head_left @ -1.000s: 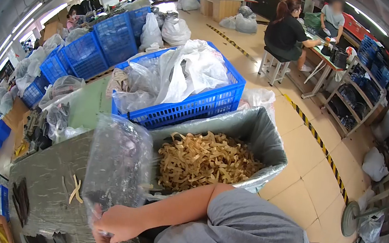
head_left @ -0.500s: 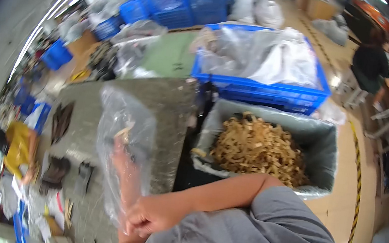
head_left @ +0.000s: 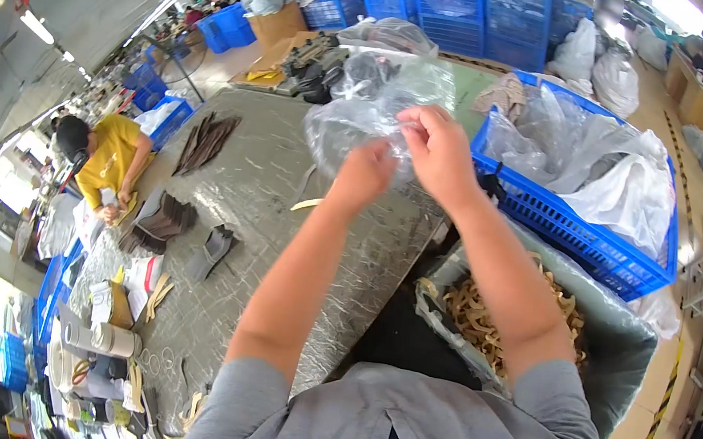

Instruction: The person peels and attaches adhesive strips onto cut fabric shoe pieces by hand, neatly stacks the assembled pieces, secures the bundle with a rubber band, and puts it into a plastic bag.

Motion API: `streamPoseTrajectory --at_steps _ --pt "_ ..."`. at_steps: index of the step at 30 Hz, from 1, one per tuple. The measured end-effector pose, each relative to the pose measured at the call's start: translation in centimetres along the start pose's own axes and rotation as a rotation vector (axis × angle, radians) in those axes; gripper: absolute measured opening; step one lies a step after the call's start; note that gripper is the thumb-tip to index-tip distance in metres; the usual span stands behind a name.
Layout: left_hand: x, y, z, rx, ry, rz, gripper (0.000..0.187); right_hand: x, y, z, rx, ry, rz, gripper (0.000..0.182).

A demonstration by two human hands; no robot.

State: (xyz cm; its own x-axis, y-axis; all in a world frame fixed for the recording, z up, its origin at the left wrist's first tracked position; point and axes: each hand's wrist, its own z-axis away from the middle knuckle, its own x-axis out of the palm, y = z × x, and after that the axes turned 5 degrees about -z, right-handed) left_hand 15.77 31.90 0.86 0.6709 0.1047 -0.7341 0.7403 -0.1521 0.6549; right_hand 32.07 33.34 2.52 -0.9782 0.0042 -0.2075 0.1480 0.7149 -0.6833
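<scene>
Both hands are stretched out over the far part of the grey work table (head_left: pixel 281 210), holding a clear plastic bag (head_left: pixel 337 132). My left hand (head_left: pixel 365 172) is closed on the bag's film, its fingers curled in. Just to its right and slightly higher, my right hand (head_left: pixel 437 151) pinches the bag between thumb and fingers. The bag spreads out beyond and to the left of both hands. On the table below it lies a thin pale strip (head_left: pixel 307 204).
Dark stacked pieces (head_left: pixel 161 221) and brown strips (head_left: pixel 205 145) lie left on the table. A co-worker in yellow (head_left: pixel 113 159) is at the left edge. At right stand a blue crate (head_left: pixel 587 239) with plastic bags and a lined bin (head_left: pixel 621 347) of tan scraps.
My left arm was inside the bag with my right hand at its forearm. Now it is out, and both hands hold the bag farther forward. The view has turned.
</scene>
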Motion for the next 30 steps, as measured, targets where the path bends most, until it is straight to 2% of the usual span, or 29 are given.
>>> streamPoseTrajectory --at_steps 1,3,5,6,8,10,12,16,18,19,22,25,27,28,29,30 --pt "0.9 0.0 2.3 0.033 -0.008 0.132 0.033 -0.3 0.4 0.2 0.015 -0.075 0.037 0.015" --pt "3.8 -4.7 5.7 0.345 0.3 -0.007 0.033 -0.5 0.3 0.9 0.036 -0.232 0.118 0.015" --pt "3.8 -8.6 9.7 0.34 0.255 -0.144 0.033 -1.1 -3.7 1.8 -0.381 -0.147 0.288 0.02" --pt "3.7 -10.5 11.4 0.327 0.224 -0.211 0.034 -2.0 -6.4 1.8 -0.49 -0.216 0.255 0.017" --pt "4.7 -14.7 14.8 0.075 0.204 0.195 0.033 -4.4 -12.6 2.2 -0.666 -0.347 0.195 0.017" --pt "2.5 -15.3 17.3 -0.187 0.042 0.114 0.032 -6.6 -17.7 3.0 -0.826 -0.457 0.164 0.016" --pt "0.0 -13.6 18.4 -0.329 -0.04 0.049 0.031 -8.2 -21.4 4.2 -0.961 -0.548 0.146 0.016" --pt "0.4 -15.0 18.5 -0.264 0.037 0.043 0.029 -8.7 -24.2 5.4 -1.085 -0.657 0.146 0.016" --pt "0.7 -15.3 18.1 -0.273 0.029 0.04 0.028 -8.5 -24.4 5.7 -1.093 -0.668 0.14 0.016" --pt "0.6 -14.8 17.6 -0.349 0.011 0.098 0.027 -8.3 -24.3 5.5 -1.103 -0.663 0.134 0.016" --pt "1.3 -17.4 15.0 -0.313 0.035 -0.022 0.033 -8.5 -23.7 4.6 -1.109 -0.611 0.087 0.017" --pt "0.5 -18.7 11.2 -0.383 0.21 -0.066 0.041 -8.6 -21.4 3.4 -1.022 -0.449 0.009 0.017" --pt "0.4 -21.5 7.9 -0.353 0.348 -0.199 0.054 -7.7 -18.2 2.7 -0.836 -0.34 -0.069 0.017" --pt "0.3 -22.7 6.3 -0.338 0.415 -0.266 0.06 -6.5 -15.9 2.5 -0.681 -0.304 -0.128 0.018" --pt "0.1 -23.1 4.7 -0.4 0.384 -0.242 0.077 -4.7 -13.1 2.6 -0.491 -0.296 -0.187 0.018" --pt "0.5 -24.0 3.6 -0.354 0.367 -0.338 0.079 -2.0 -9.8 3.1 -0.264 -0.36 -0.232 0.018"
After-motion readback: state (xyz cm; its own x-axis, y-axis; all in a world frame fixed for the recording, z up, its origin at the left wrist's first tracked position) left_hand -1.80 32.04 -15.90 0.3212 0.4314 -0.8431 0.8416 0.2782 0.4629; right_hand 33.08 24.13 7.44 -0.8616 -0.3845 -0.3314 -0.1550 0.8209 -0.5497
